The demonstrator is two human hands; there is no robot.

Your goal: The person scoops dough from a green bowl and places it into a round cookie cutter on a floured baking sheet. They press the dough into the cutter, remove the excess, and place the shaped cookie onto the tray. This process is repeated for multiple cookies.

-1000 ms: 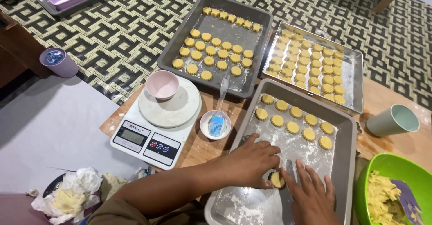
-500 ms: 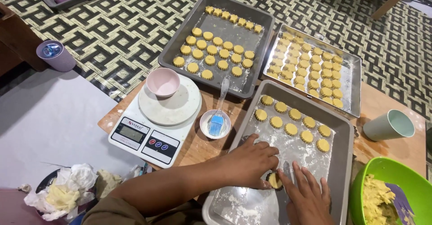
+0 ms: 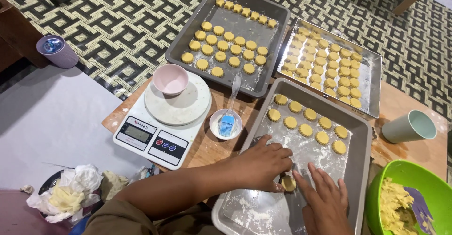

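A floured grey baking tray [image 3: 362,169] lies in front of me, with two rows of round yellow dough pieces [image 3: 306,118] at its far end. My left hand [image 3: 263,165] reaches in from the left, fingers curled down over one dough round [image 3: 288,183] on the tray's floured middle. My right hand [image 3: 325,202] lies flat beside it with fingers spread, its index fingertip touching the same round. Part of the round is hidden under my left hand.
Two more trays of dough rounds [image 3: 235,42] [image 3: 329,61] lie beyond. A white kitchen scale [image 3: 157,131] carries a pink bowl [image 3: 170,79]; a small dish holds a blue brush [image 3: 227,123]. A green bowl of dough [image 3: 405,202] and a pale cup [image 3: 408,127] are on the right.
Both hands stay at the same dough round on the near tray. Only the view has shifted a little.
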